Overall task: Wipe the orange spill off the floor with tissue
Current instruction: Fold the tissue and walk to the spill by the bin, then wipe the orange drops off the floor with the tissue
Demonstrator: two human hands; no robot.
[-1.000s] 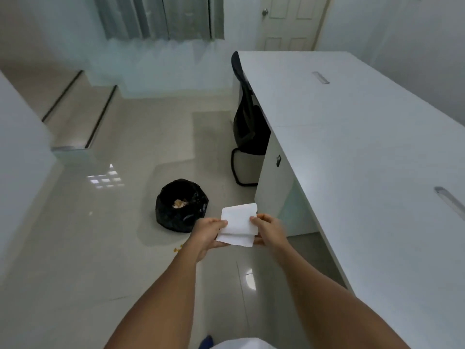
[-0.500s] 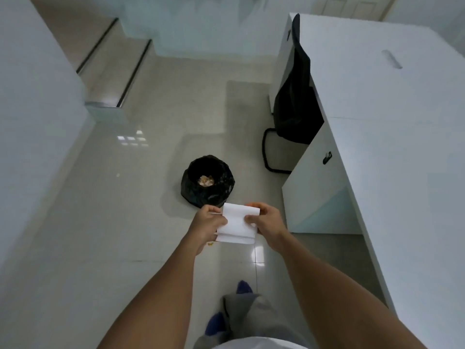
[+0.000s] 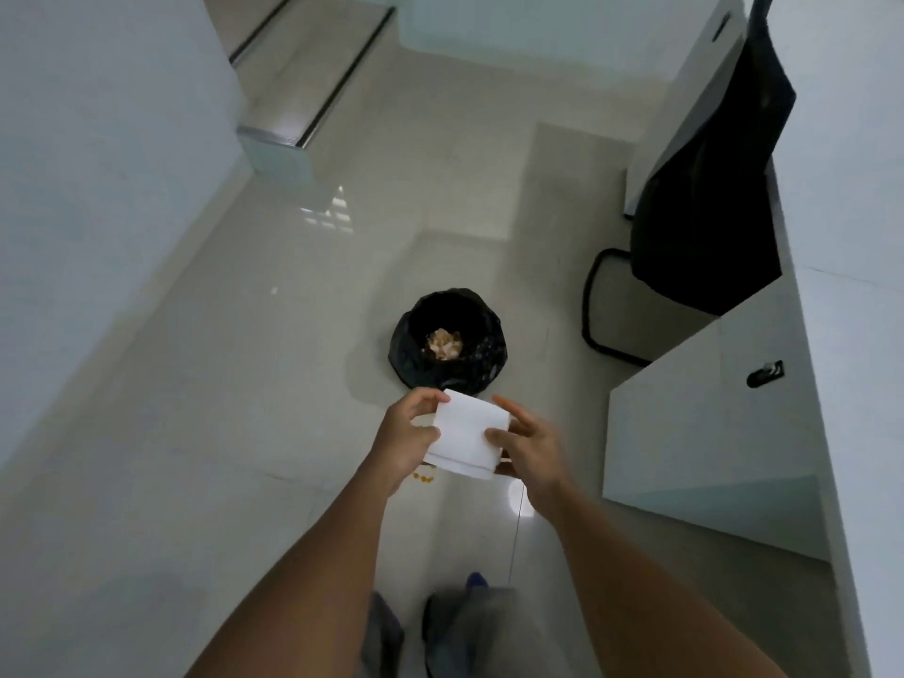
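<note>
Tissue first: a folded white paper tissue (image 3: 465, 438) is held out at about waist height over the floor, its fold running roughly across between the two hands. The left hand (image 3: 406, 435) pinches its left edge between thumb and fingers; the right hand (image 3: 531, 450) has its thumb on the right edge with the fingers spread loose (a lighter hold, by the look of it). The orange spill (image 3: 423, 478) shows as a few small orange flecks on the glossy pale floor tiles (image 3: 244, 433), lying directly below the tissue and peeking out just under the left wrist, so the left hand is nearer to it; part of it may be hidden behind the tissue. I'd judge the coming move is straight down, a crouch more than a reach.

Beyond the hands stands a black plastic bin bag (image 3: 447, 352) with crumpled scraps inside. Further right, a black chair (image 3: 704, 203) is tucked under a long white desk (image 3: 841, 286). The person's dark trousers and blue shoes stand close behind the spill.
</note>
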